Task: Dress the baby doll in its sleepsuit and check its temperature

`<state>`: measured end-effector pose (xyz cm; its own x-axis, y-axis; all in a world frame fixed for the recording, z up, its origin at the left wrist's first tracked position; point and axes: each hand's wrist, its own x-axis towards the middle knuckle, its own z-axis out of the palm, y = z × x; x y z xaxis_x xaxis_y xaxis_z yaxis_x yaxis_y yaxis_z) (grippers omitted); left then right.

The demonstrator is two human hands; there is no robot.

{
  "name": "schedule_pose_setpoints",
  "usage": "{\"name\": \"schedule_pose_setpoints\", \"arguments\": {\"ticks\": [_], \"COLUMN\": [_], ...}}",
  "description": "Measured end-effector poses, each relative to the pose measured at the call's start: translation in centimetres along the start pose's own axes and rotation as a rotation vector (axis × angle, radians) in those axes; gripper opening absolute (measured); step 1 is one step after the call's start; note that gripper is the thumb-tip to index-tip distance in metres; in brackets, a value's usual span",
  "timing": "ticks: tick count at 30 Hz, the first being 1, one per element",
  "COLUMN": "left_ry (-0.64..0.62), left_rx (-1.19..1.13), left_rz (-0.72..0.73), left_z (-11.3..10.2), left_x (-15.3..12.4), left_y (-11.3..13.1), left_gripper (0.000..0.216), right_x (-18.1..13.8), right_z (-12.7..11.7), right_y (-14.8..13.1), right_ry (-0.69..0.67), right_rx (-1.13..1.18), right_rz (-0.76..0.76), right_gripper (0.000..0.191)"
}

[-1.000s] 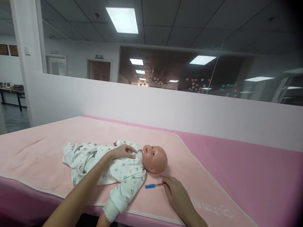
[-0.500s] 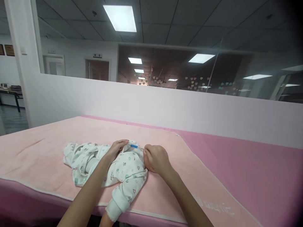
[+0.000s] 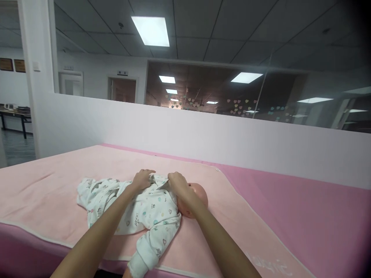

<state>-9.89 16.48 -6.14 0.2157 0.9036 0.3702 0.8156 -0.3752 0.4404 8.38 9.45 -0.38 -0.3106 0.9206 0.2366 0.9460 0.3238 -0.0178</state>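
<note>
A baby doll lies on its back with its head to the right, dressed in a white shirt printed with small coloured figures. My left hand is at the far side of the chest, fingers and thumb closed on the shirt's front edge. My right hand pinches the shirt's cloth near the collar, its wrist passing in front of the doll's neck and face. The near sleeve stretches toward the front edge of the bed. Fingertips of both hands are partly hidden.
Beneath the doll is a light pink mat with a white border, laid over a darker pink cover. A low white wall with glass above stands behind. A dark-legged table is at the far left.
My right hand has moved left from the doll's head to the collar. The small blue-ended stick seen by the collar is now out of sight. The view has tilted slightly upward.
</note>
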Motion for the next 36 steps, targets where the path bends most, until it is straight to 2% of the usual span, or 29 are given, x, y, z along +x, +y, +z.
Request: {"name": "schedule_pose_setpoints", "arguments": {"ticks": [5, 8, 10, 11, 15, 18, 22, 25, 28, 30, 33, 36], "left_ry": [0.045, 0.160, 0.249, 0.255, 0.085, -0.004, -0.005, -0.022, -0.066, -0.079, -0.075, -0.052], "left_rx": [0.259, 0.344, 0.407, 0.431, 0.446, 0.466, 0.478, 0.481, 0.490, 0.494, 0.488, 0.474], "left_rz": [-0.016, -0.039, -0.017, 0.007, 0.113, 0.147, 0.147, 0.150, 0.124, 0.106, 0.079, 0.040], "left_z": [3.0, 2.9, 2.4, 2.0, 1.3, 1.3, 1.3, 1.4, 1.5, 1.6, 1.5, 1.4], "left_x": [0.9, 0.1, -0.6, -0.8, -1.0, -0.8, -0.9, -1.1, -0.9, -0.8, -0.7, -0.8], "left_y": [1.3, 2.0, 2.3, 2.4, 2.6, 2.7, 3.1, 3.3, 3.3, 3.2, 3.1, 2.9], "left_gripper": [0.032, 0.031, 0.032, 0.032, 0.035, 0.027, 0.022, 0.023, 0.020, 0.019, 0.020, 0.021], "right_x": [1.2, 1.9, 2.1, 2.1, 1.5, 0.0, -3.1, -5.2, -6.1, -6.0, -5.4, -4.5], "right_z": [0.3, 0.6, 0.9, 1.0, 0.9, 0.7, 1.4, 1.8, 1.2, 0.5, -0.2, 0.3], "right_y": [-0.8, -1.7, -2.1, -2.3, -2.4, -2.1, -1.8, -1.2, 0.6, 2.4, 5.3, 7.6], "right_ry": [-0.026, -0.028, -0.031, -0.034, -0.045, -0.028, 0.017, 0.100, 0.212, 0.257, 0.232, 0.224], "right_rx": [-0.114, -0.149, -0.167, -0.176, -0.229, -0.283, -0.385, -0.432, -0.271, -0.093, 0.251, 0.611], "right_rz": [-0.042, -0.050, -0.053, -0.055, -0.087, -0.134, -0.180, -0.235, -0.256, -0.151, 0.032, 0.112], "right_gripper": [0.024, 0.026, 0.024, 0.021, 0.022, 0.011, 0.017, 0.021, 0.029, 0.027, 0.033, 0.034]}}
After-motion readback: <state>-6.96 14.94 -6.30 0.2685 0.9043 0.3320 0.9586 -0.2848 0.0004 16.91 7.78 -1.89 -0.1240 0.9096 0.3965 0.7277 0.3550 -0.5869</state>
